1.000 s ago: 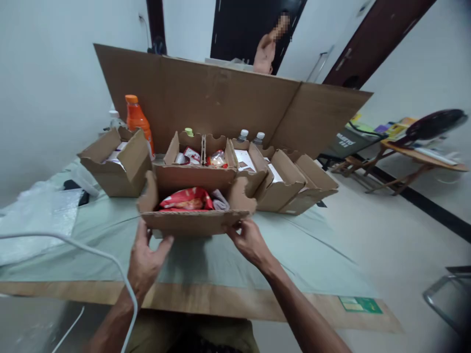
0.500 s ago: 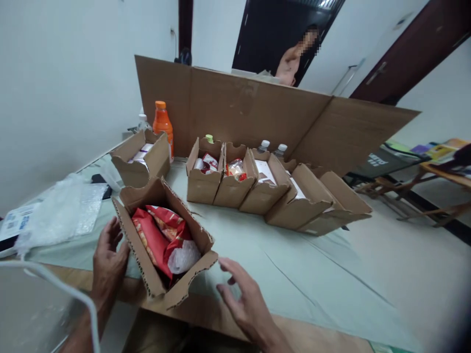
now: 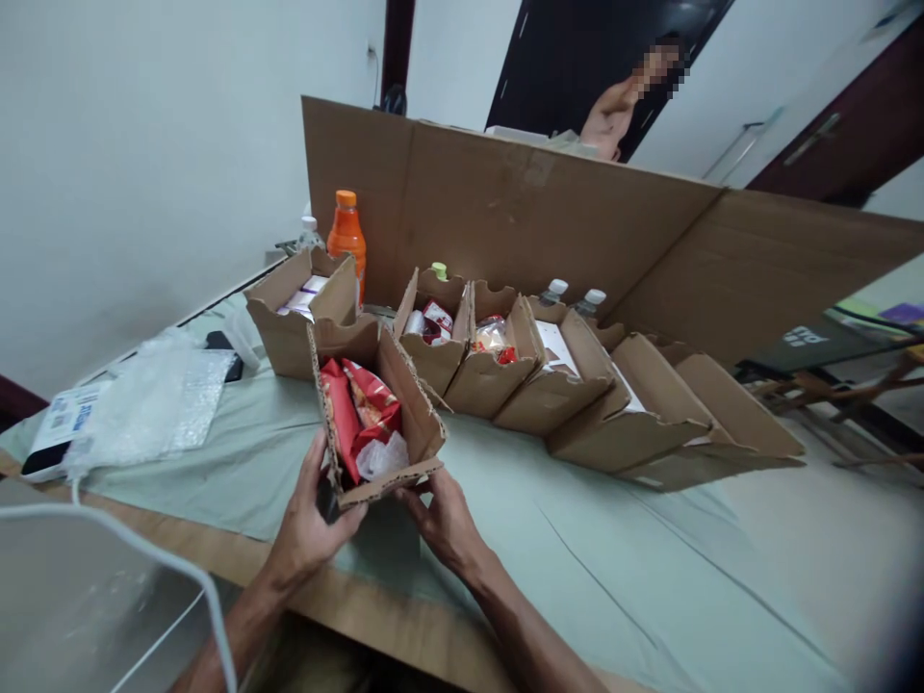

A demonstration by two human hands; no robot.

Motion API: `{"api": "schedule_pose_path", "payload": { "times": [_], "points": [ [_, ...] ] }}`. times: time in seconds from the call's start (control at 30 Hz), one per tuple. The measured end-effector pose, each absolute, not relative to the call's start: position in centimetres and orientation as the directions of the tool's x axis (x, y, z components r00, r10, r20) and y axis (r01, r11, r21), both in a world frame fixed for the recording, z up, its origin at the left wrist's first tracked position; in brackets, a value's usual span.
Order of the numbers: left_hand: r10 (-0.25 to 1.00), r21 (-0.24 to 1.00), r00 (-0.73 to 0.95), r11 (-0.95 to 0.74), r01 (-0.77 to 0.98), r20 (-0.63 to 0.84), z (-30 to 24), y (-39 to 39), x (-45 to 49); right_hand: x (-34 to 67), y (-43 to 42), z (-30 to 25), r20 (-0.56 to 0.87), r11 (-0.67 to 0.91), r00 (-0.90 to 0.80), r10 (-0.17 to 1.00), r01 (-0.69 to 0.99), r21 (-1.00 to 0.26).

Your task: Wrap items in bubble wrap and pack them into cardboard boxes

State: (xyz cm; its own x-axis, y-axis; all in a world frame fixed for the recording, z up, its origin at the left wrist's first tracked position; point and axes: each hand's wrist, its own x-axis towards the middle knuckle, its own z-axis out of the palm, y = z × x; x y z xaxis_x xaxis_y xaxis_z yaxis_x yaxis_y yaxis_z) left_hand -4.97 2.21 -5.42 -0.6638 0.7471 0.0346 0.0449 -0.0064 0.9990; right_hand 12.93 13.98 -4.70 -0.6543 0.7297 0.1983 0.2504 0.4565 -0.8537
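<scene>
Between my two hands is an open-topped cardboard box (image 3: 427, 433) with a torn, wavy rim. Inside it stand red snack packets (image 3: 370, 399) and a crumpled piece of bubble wrap (image 3: 382, 456). My left hand (image 3: 314, 520) grips the box's left side and near corner, thumb at the front. My right hand (image 3: 442, 515) holds the lower right near corner; some of its fingers are hidden under the box. The box's far end comes close to another cardboard box (image 3: 278, 337) that contains white-and-purple cartons (image 3: 303, 296).
Several similar cardboard boxes (image 3: 516, 404) stand in a row to the right. A tall cardboard panel (image 3: 491, 207) rises behind them. An orange bottle (image 3: 347, 231) stands back left. Bubble wrap (image 3: 163, 395) and a white cable (image 3: 130, 544) lie left. A person (image 3: 610, 120) is beyond the panel.
The box with red packets has moved away from me, toward the row. Both hands have closed on it; my right hand was apart from it before. The view has shifted slightly.
</scene>
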Motion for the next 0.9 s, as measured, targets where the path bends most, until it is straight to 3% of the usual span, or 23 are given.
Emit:
{"api": "schedule_pose_path", "payload": {
  "times": [0.1,0.3,0.53,0.8,0.9],
  "points": [
    [0.752,0.994,-0.659,0.052,0.095,0.024,-5.5,3.7,-7.2,12.0,14.1,-5.2,0.214,0.457,-0.653,0.727,0.227,-0.860],
    [0.750,0.983,-0.658,0.058,0.175,0.073,-6.4,4.2,-9.4,10.7,14.5,-7.8,0.338,0.486,-0.695,0.634,0.019,-0.874],
    [0.762,0.858,-0.605,0.136,0.496,0.229,-5.3,7.8,-11.1,11.5,15.3,-11.1,0.275,0.358,-0.542,0.794,0.051,-0.932],
    [0.599,0.747,-0.747,0.346,0.567,0.290,-3.3,13.7,-14.5,11.3,14.9,-10.9,0.336,0.466,-0.586,0.737,0.080,-0.881],
    [0.551,0.767,-0.781,0.353,0.535,0.292,-3.3,15.0,-13.8,11.4,14.9,-10.9,0.327,0.463,-0.590,0.738,0.091,-0.882]
  ]
}}
